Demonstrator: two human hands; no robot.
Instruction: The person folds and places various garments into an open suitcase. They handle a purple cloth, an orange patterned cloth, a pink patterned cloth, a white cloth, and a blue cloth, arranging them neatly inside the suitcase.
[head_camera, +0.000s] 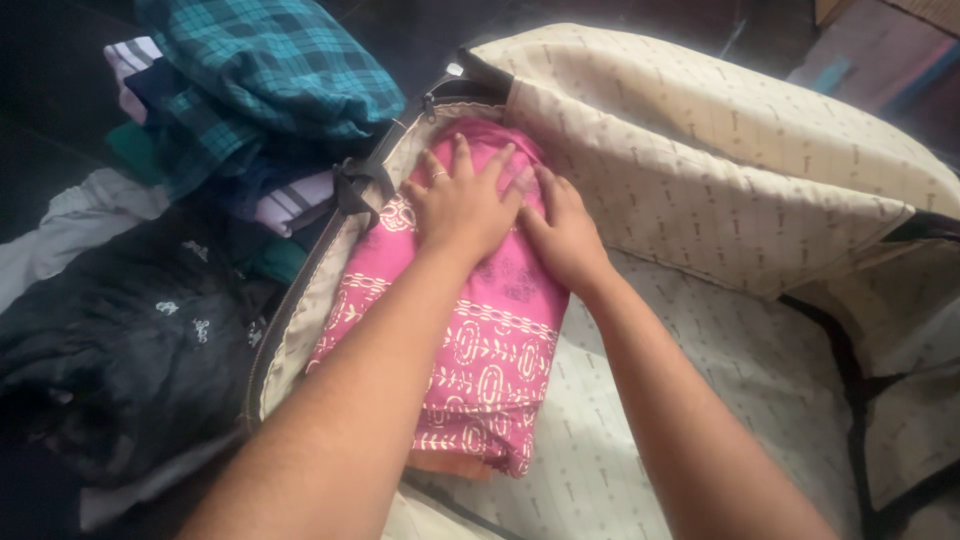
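Two bare hands press flat on a folded pink cloth with a cream printed pattern, which lies inside an open suitcase lined in cream patterned fabric. The left hand — a ring on one finger — rests palm down with fingers spread on the cloth's upper end. The right hand lies just beside it, also flat; neither hand grasps anything. Outside the case, to the left, sits a pile of clothes — a teal checked shirt on top, a black printed garment below.
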